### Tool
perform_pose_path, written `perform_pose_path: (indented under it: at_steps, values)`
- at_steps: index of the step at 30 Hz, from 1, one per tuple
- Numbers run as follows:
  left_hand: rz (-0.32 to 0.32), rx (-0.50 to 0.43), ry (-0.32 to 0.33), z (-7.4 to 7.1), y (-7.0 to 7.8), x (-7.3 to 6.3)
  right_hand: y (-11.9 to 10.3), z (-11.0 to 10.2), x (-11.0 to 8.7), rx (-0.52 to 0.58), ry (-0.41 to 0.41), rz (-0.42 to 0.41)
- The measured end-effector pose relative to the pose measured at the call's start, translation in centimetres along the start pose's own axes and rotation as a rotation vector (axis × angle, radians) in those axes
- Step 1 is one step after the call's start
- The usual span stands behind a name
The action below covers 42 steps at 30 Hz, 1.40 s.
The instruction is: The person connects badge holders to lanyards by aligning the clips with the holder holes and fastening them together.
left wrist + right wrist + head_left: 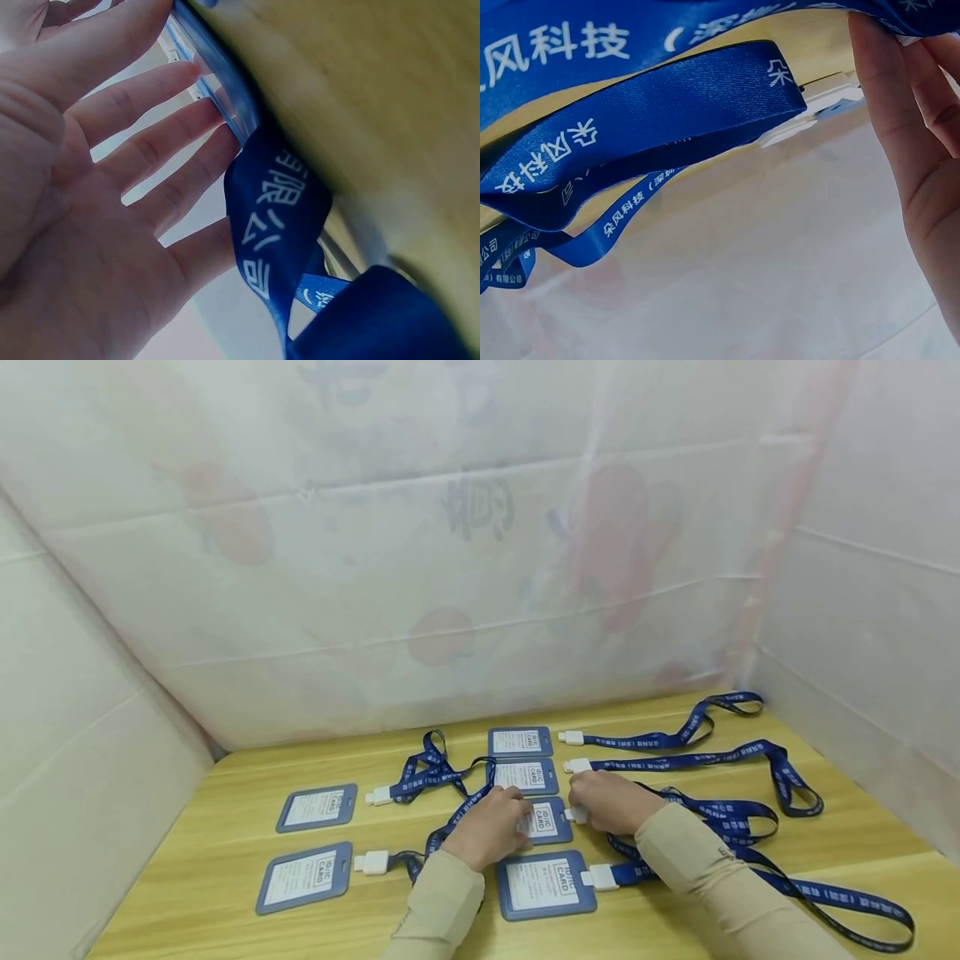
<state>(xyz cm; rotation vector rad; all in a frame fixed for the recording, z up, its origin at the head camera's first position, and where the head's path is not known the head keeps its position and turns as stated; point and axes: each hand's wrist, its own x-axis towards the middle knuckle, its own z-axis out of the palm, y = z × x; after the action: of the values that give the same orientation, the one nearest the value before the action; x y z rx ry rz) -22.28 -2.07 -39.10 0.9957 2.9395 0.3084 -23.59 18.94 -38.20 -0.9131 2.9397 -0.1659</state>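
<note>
My left hand [487,828] holds the left part of a blue-framed ID card holder [545,820], the third from the back in the right-hand column. The left wrist view shows its fingers [161,146] reaching the holder's edge, beside a blue lanyard strap [274,214]. At the same holder's slotted end, my right hand [611,800] pinches the white clip [577,815] of a blue lanyard [723,814]. Clip and slot are close together; whether they are joined is hidden. In the right wrist view, the fingers [892,112] grip beneath the printed strap.
Other card holders lie behind [520,742], in front [547,885] and at the left [306,877]. Loose lanyards with white clips [372,862] lie beside several. The front holder's clip [602,877] meets its slot. White sheeting [450,568] walls the wooden table [202,843].
</note>
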Motion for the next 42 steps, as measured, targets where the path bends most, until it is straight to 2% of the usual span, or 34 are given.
perform_pose_path:
  at_steps: [26, 42]
  values:
    - [0.007, -0.004, 0.026, 0.2, 0.02, -0.09, 0.29, 0.08, -0.07, -0.011, -0.03, -0.027]
    - [-0.004, -0.001, 0.013, 0.08, 0.12, 0.01, 0.38, 0.31, 0.08, -0.025, -0.039, -0.039]
